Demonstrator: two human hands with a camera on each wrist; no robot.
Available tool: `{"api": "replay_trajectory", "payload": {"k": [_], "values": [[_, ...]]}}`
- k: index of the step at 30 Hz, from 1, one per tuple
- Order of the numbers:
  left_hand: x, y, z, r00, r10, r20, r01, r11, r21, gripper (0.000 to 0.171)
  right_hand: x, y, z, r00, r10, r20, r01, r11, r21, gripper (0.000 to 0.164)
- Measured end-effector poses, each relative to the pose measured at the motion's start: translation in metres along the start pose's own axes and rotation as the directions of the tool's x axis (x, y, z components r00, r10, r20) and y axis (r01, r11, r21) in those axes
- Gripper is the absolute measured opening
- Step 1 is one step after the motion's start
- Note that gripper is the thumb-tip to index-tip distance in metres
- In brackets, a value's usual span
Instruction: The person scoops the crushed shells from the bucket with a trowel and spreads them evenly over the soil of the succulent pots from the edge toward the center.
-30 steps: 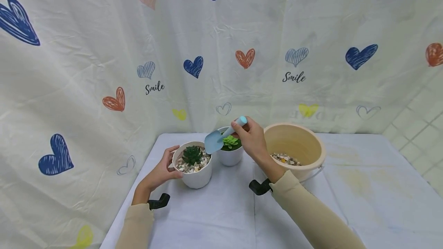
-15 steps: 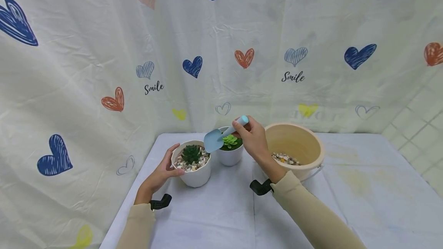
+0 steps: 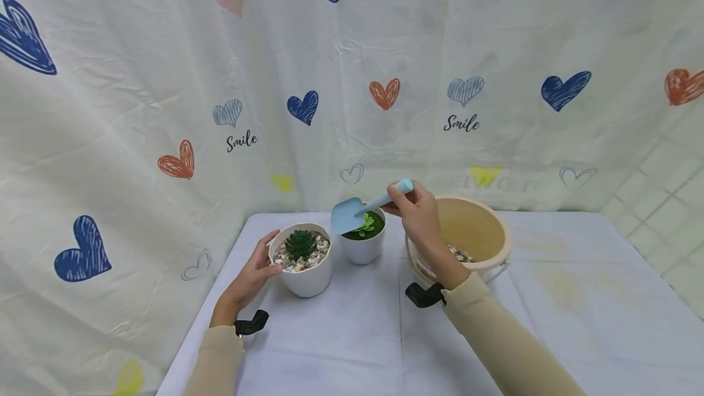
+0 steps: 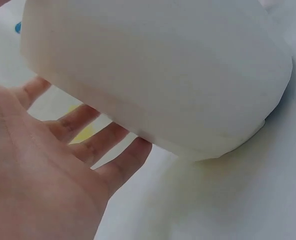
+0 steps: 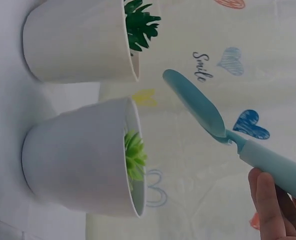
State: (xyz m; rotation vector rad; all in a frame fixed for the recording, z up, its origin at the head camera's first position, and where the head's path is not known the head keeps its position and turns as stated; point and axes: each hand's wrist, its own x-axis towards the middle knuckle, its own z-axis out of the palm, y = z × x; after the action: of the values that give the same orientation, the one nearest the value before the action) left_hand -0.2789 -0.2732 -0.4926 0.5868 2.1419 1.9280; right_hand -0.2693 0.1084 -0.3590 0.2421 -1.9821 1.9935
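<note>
My left hand [image 3: 250, 277] holds the side of a white plant pot [image 3: 309, 278], thumb toward the front and fingers round the left. A dark green succulent [image 3: 300, 244] stands in that pot among pebbles [image 3: 317, 251]. In the left wrist view, spread fingers [image 4: 125, 162] rest along the pot's wall. My right hand [image 3: 422, 219] grips the handle of a light blue trowel [image 3: 346, 216], its blade raised and overlapping a second white pot [image 3: 362, 252] in the head view. The right wrist view has the trowel [image 5: 198, 105] beyond the rim of this pot, which holds a bright green succulent [image 5: 134, 156].
A beige bucket [image 3: 478, 225] with pebbles [image 3: 459, 253] at its bottom stands right of the pots, partly behind my right forearm. White cloth covers the table [image 3: 352, 341]. A curtain with printed hearts [image 3: 385, 94] hangs behind.
The trowel has moved right, from beside the left pot's rim to over the second pot, with my right hand. My left hand stays on its pot, which looks slightly less tilted.
</note>
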Motion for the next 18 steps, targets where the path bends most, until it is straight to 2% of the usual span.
{"api": "replay_trajectory", "payload": {"k": [8,18], "values": [[-0.001,0.002,-0.003,0.999,0.000,-0.049,0.000,1.000,0.003,0.075,0.004,-0.004,-0.029,0.996,0.051,-0.078,-0.044,0.995,0.093,0.026],[0.002,0.006,0.001,0.986,0.067,-0.153,-0.049,0.992,0.117,0.066,-0.003,-0.020,-0.081,0.990,0.068,-0.120,-0.038,0.970,0.241,0.031]]}}
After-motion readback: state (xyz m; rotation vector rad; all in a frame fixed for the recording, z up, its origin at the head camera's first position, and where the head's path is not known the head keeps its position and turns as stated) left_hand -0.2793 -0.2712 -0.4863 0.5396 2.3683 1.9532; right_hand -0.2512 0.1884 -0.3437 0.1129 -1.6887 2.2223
